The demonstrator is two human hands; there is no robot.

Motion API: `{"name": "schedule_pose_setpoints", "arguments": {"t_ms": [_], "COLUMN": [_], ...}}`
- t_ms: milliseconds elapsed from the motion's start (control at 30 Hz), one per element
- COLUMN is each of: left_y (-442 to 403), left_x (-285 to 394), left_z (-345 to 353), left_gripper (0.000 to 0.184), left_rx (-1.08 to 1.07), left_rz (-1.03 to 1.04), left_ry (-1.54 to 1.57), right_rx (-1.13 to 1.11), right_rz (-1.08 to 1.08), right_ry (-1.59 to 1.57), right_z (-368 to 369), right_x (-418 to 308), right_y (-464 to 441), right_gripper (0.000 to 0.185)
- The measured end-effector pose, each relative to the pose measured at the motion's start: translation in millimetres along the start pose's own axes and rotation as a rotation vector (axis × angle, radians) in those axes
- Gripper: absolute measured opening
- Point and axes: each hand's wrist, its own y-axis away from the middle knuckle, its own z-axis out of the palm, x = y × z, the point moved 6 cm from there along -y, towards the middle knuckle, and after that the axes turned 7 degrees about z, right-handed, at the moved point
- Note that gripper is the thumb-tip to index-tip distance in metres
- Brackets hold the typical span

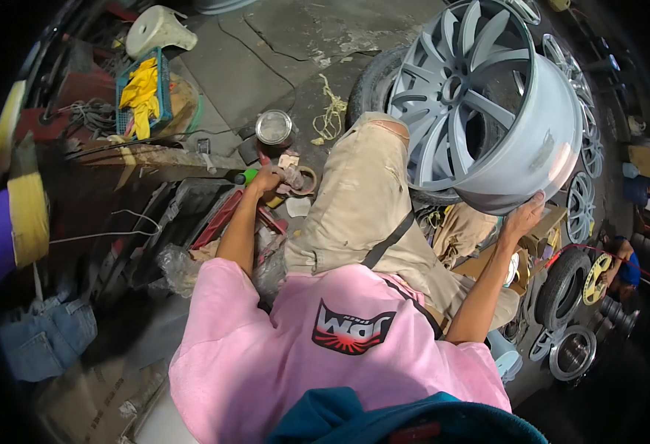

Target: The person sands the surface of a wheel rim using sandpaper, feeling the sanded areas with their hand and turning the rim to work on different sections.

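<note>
A grey alloy wheel rim [454, 89] with many spokes stands tilted in front of my right knee. My right hand [524, 217] grips its lower near edge, thumb and fingers against the barrel. The barrel has a patchy, sanded-looking spot. My left hand [268, 180] is off to the left, above a clutter of small items, its fingers closed. From it sticks out a green handle [246, 176]; the rest of that tool is hard to make out. A roll of tape [306, 180] lies beside this hand, and an open can [274, 128] stands just beyond it.
A tyre [373, 85] lies behind the rim. A teal basket [163, 92] with yellow cloth and a white stool [160, 31] stand far left. More rims [581, 207] and a tyre [563, 288] line the right, where another person [624, 263] handles a yellow wheel [597, 279].
</note>
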Motion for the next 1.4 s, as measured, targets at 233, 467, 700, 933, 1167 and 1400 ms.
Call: {"name": "schedule_pose_setpoints", "arguments": {"t_ms": [233, 467, 700, 933, 1167, 1400], "left_y": [21.8, 15.1, -6.1, -2.5, -28.7, -27.9], "left_x": [28.2, 45.2, -6.5, -21.2, 21.2, 25.6], "left_z": [3.6, 1.6, 57.1, 71.9, 8.5, 8.3], "left_gripper": [0.015, 0.017, 0.052, 0.059, 0.036, 0.034], "left_rx": [-0.077, 0.017, 0.087, 0.182, 0.488, 0.130], "left_rz": [-0.148, 0.052, -0.048, -0.132, 0.112, -0.161], "left_ry": [0.611, 0.695, -0.621, -0.554, -0.482, -0.856], "right_rx": [-0.059, -0.109, -0.109, -0.109, -0.096, -0.059], "right_rz": [-0.001, 0.065, 0.064, 0.076, 0.066, 0.086], "right_ry": [-0.015, -0.020, -0.098, -0.030, -0.037, 0.005], "right_z": [-1.7, -3.7, 0.1, -1.7, -1.8, 0.6], "right_x": [-2.3, 15.5, 6.2, 10.0, 2.4, 1.2], "right_y": [4.1, -1.0, 4.4, 2.5, 5.6, 7.6], "right_gripper": [0.061, 0.061, 0.061, 0.062, 0.061, 0.061]}}
